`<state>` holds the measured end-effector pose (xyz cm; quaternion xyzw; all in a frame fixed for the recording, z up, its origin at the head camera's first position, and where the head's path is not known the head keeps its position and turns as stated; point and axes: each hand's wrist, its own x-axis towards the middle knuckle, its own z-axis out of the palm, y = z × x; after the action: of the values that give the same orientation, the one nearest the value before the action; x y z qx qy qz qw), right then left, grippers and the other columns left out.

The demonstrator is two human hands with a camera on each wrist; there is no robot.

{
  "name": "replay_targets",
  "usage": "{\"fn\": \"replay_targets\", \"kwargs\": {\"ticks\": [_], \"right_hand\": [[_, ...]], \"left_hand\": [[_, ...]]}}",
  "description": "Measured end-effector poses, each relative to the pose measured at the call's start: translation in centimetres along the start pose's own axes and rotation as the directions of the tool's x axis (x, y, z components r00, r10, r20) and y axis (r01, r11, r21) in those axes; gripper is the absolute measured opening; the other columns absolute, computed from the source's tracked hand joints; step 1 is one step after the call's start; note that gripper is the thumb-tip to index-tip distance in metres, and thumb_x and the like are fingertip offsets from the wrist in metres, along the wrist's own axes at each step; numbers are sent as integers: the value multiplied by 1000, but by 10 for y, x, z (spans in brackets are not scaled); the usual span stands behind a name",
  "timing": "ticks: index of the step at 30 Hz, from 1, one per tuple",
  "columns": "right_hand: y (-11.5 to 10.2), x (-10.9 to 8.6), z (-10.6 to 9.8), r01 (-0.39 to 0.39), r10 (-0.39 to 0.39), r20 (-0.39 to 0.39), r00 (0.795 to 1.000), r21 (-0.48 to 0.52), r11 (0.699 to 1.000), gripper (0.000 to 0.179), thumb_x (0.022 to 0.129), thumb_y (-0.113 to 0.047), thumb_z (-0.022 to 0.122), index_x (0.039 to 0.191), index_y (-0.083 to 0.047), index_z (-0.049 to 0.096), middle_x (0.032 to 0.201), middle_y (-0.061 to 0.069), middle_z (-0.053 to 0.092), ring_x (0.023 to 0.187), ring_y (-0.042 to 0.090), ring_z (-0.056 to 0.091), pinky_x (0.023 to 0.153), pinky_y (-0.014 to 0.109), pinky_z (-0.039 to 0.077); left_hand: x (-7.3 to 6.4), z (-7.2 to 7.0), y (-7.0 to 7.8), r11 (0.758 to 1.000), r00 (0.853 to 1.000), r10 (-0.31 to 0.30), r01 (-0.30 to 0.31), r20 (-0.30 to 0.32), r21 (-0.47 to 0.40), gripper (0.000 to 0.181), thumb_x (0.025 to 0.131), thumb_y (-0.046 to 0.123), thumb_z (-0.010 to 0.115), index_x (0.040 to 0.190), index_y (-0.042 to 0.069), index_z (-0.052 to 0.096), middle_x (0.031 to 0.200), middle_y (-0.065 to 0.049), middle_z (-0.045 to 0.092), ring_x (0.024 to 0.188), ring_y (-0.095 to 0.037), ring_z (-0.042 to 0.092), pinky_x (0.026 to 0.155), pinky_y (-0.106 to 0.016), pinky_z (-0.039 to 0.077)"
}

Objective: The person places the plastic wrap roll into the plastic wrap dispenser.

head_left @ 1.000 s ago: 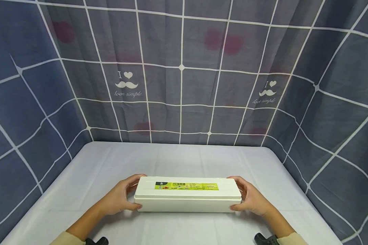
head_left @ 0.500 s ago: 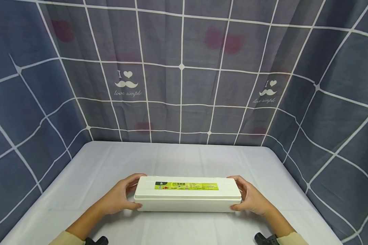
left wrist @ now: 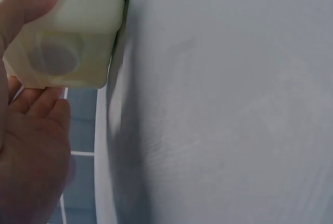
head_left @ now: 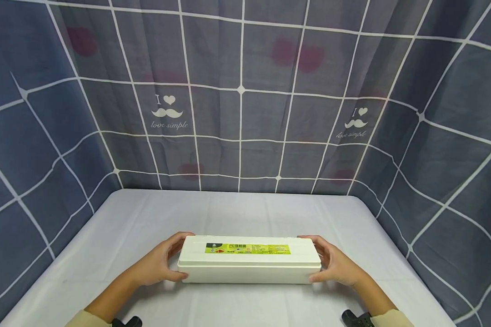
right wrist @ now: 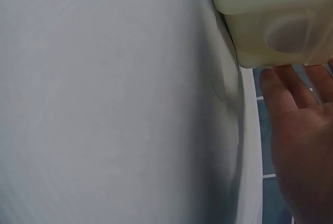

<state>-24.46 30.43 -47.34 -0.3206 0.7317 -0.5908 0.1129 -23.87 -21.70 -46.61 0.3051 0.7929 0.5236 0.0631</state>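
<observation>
A long white plastic-wrap box [head_left: 249, 274] lies crosswise near the front of the table, its lid closed. On the lid is a yellow-green label [head_left: 247, 249] with printed characters. My left hand [head_left: 159, 263] grips the left end, thumb at the front and fingers round the back. At the other end, my right hand [head_left: 339, 263] holds it the same way. The left wrist view shows a round shape behind the box's translucent end wall [left wrist: 93, 60], beside the left hand [left wrist: 34, 156]. A similar end wall [right wrist: 250, 39] appears above the right hand [right wrist: 307, 135].
A white cloth covers the table [head_left: 245, 213]. Blue-grey checked curtains [head_left: 217, 113] rise behind the table and along both sides. Black wrist-worn devices [head_left: 127, 322] show at the lower edge of the head view.
The right hand's fingers have slid slightly left along the box's back edge, and its thumb has shifted a little. The left hand keeps its grip and the box stays in place.
</observation>
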Motion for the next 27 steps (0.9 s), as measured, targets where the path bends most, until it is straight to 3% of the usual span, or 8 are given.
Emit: {"fn": "replay_targets", "kwargs": {"ticks": [7, 12, 16, 27], "right_hand": [[-1, 0, 0, -29, 28, 4, 1000, 71, 997, 77, 85, 5, 75, 152, 3, 36, 149, 8, 52, 128, 10, 57, 97, 29, 58], [-1, 0, 1, -23, 24, -3, 1000, 52, 998, 67, 91, 4, 68, 151, 3, 38, 150, 6, 51, 129, 8, 55, 97, 27, 58], [0, 0, 1, -38, 38, -13, 999, 43, 998, 65, 91, 4, 68, 150, 4, 39, 148, 4, 52, 128, 6, 56, 98, 25, 57], [-4, 1, 2, -58, 60, -17, 998, 73, 996, 69, 89, 4, 71, 150, 5, 38, 150, 7, 51, 128, 9, 57, 97, 29, 59]], "left_hand": [[-1, 0, 0, 1000, 1000, 15, -15, -13, 21, 89, 74, 17, 93, 149, 15, 46, 151, -10, 50, 139, 7, 42, 113, -4, 27], [0, -1, -2, 999, 1000, 17, -18, -8, -37, 71, 86, 14, 83, 148, 13, 49, 149, -11, 52, 137, 6, 45, 112, -6, 32], [0, -3, -4, 996, 1000, 28, -28, 4, -87, 63, 89, 8, 79, 145, 9, 51, 146, -14, 54, 135, 3, 50, 112, -9, 36], [1, -5, -3, 985, 999, 6, 0, 33, -172, 66, 87, 4, 79, 146, 6, 49, 148, -20, 52, 136, 0, 52, 112, -12, 39]]}}
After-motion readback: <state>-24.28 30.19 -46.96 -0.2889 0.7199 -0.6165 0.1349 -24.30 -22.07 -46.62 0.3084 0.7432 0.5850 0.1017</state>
